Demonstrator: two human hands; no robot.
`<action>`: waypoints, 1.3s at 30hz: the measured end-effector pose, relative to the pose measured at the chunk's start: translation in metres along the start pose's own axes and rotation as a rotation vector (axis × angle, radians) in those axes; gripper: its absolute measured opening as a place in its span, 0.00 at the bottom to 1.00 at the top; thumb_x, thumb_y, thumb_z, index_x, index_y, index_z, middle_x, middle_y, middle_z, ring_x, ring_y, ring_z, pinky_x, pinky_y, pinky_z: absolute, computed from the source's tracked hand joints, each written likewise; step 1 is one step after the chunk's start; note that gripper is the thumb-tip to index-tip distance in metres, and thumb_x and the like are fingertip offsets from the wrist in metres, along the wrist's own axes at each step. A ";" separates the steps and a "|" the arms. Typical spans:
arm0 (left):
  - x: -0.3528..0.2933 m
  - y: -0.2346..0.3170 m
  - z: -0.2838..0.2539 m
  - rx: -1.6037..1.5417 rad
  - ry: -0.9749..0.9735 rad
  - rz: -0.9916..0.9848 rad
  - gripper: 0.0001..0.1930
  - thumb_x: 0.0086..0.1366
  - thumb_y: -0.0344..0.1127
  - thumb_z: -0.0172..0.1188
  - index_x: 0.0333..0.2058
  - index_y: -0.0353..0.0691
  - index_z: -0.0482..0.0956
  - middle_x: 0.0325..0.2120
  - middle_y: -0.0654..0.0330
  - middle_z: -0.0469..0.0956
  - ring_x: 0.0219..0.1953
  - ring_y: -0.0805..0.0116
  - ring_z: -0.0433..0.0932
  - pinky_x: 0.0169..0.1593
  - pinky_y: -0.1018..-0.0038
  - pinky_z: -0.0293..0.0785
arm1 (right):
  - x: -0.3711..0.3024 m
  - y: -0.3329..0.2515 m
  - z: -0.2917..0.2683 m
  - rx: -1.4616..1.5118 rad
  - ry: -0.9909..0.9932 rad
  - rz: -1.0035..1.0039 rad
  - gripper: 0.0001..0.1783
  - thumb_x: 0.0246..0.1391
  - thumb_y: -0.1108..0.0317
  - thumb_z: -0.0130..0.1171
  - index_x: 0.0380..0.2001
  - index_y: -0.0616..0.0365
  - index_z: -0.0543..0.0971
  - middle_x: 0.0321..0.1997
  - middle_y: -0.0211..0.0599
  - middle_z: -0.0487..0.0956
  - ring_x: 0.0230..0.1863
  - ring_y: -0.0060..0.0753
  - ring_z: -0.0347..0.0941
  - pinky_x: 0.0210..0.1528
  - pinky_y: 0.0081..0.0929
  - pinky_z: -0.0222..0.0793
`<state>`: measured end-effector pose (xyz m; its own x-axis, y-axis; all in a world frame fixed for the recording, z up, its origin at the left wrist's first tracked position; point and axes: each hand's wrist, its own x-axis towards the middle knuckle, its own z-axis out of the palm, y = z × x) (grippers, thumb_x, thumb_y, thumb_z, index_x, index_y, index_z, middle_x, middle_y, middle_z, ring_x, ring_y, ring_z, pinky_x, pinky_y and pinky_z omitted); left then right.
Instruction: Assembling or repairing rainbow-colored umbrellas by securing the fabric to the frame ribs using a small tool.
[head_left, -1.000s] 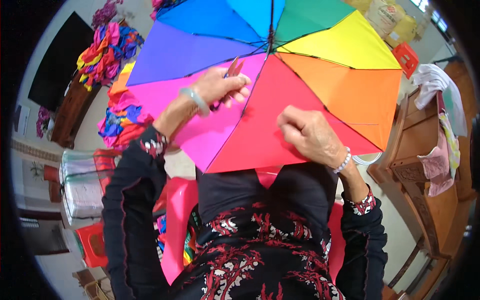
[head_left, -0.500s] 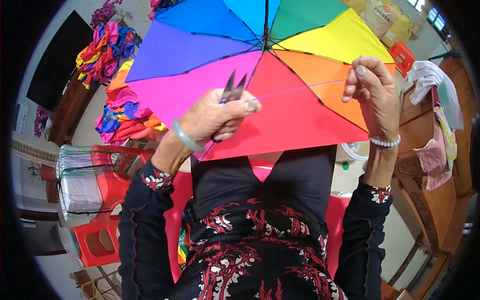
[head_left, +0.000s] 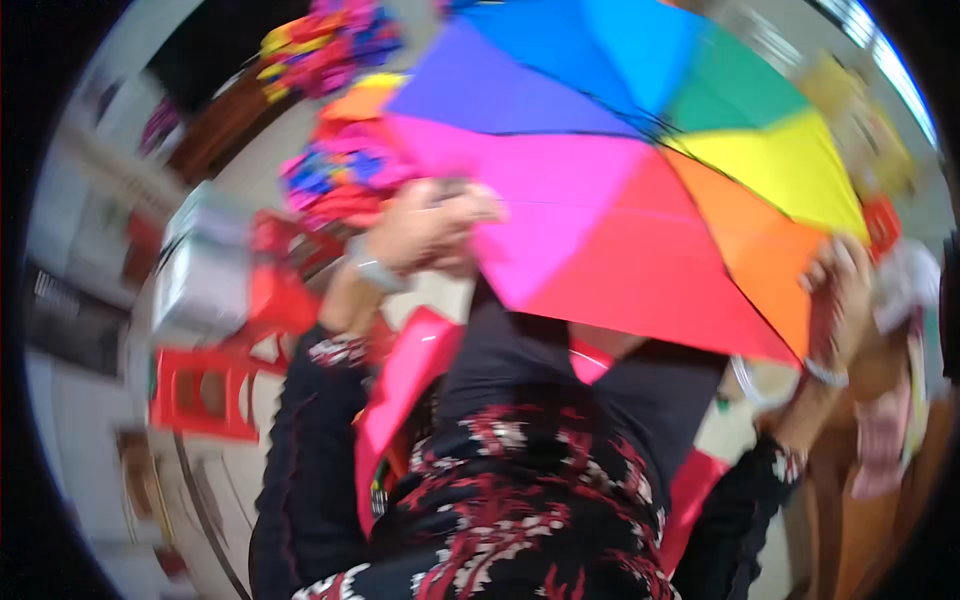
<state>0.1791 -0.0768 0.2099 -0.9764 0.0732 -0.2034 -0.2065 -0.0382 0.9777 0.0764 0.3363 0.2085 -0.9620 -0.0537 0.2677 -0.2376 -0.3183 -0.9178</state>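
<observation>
An open umbrella [head_left: 610, 250] with rainbow panels lies over my lap, its dark ribs meeting at the upper middle. By the pink panel's edge, my left hand [head_left: 432, 228] is closed; the dark blurred thing in it is the pair of thread snips [head_left: 453, 186], which showed clearly half a second earlier. A thin pale thread [head_left: 640, 212] runs from that hand across the pink and red panels toward the right. Beyond the orange panel's outer edge, my right hand [head_left: 838, 285] has its fingers pinched at the thread's other end; motion blur hides any needle.
Heaps of colourful fabric [head_left: 345, 170] lie at the left. Red stools [head_left: 205, 392] and a white wrapped bundle [head_left: 207, 265] stand nearby. At the right is wooden furniture [head_left: 870, 540] draped with cloths [head_left: 882, 445]. Yellowish sacks [head_left: 860, 125] stand at the far right.
My hands have spread wider apart, the right moving outward and down, drawing the thread longer. The snips' blades no longer stick up clearly. The whole view has turned and blurred, with the umbrella shifted right.
</observation>
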 end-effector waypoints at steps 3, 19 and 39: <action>0.005 0.001 0.008 -0.110 -0.036 0.047 0.08 0.57 0.37 0.55 0.28 0.40 0.76 0.10 0.76 0.57 0.09 0.86 0.52 0.12 0.84 0.47 | 0.000 0.002 -0.009 -0.064 0.009 0.012 0.10 0.55 0.67 0.47 0.40 0.56 0.65 0.24 0.24 0.61 0.24 0.17 0.57 0.24 0.15 0.56; -0.045 -0.020 -0.086 -0.036 0.259 0.293 0.11 0.58 0.38 0.51 0.30 0.37 0.77 0.11 0.71 0.63 0.11 0.84 0.59 0.13 0.85 0.54 | 0.047 -0.003 0.089 -0.192 -0.299 -0.043 0.08 0.56 0.68 0.47 0.39 0.57 0.68 0.26 0.27 0.67 0.24 0.16 0.64 0.24 0.14 0.61; -0.078 -0.070 -0.198 -0.126 0.666 0.369 0.09 0.54 0.39 0.59 0.23 0.42 0.72 0.13 0.72 0.62 0.11 0.84 0.57 0.13 0.85 0.50 | 0.064 0.023 0.258 -0.094 -0.521 -0.051 0.08 0.56 0.67 0.49 0.37 0.58 0.70 0.27 0.27 0.68 0.26 0.18 0.65 0.27 0.17 0.64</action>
<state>0.2569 -0.2768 0.1470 -0.8079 -0.5796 0.1067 0.1730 -0.0602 0.9831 0.0443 0.0818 0.2801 -0.7602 -0.5110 0.4013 -0.3166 -0.2479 -0.9156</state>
